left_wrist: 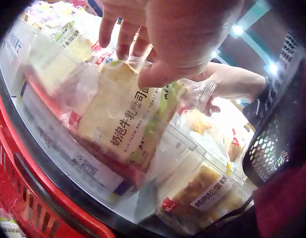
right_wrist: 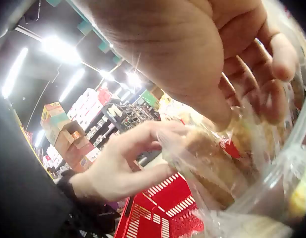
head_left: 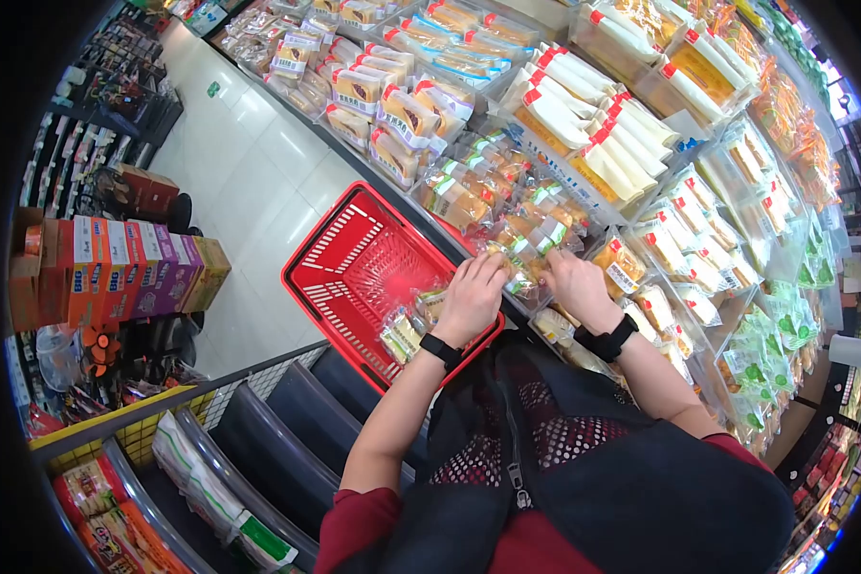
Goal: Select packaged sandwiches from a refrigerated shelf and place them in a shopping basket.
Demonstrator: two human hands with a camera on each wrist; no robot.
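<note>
Both bare hands meet over a clear-walled bin at the shelf's front edge. My left hand (head_left: 476, 292) pinches the top of a clear-wrapped toast bread pack (left_wrist: 124, 111), thumb on the near side and fingers behind. My right hand (head_left: 581, 287) is at the other end of the same pack, its fingers curled at the crinkled wrapper. In the right wrist view the wrapped bread (right_wrist: 212, 166) spans between the two hands. A red shopping basket (head_left: 320, 251) stands left of the bin, with several wrapped packs (head_left: 402, 335) in its near corner.
Tiered bins of wrapped bread (head_left: 584, 129) rise ahead and to the right. Bread rolls (head_left: 469, 191) lie just beyond the hands. Dark curved dividers (head_left: 268, 430) are at the lower left. Stacked cartons (head_left: 124, 268) stand across the tiled aisle (head_left: 249, 143).
</note>
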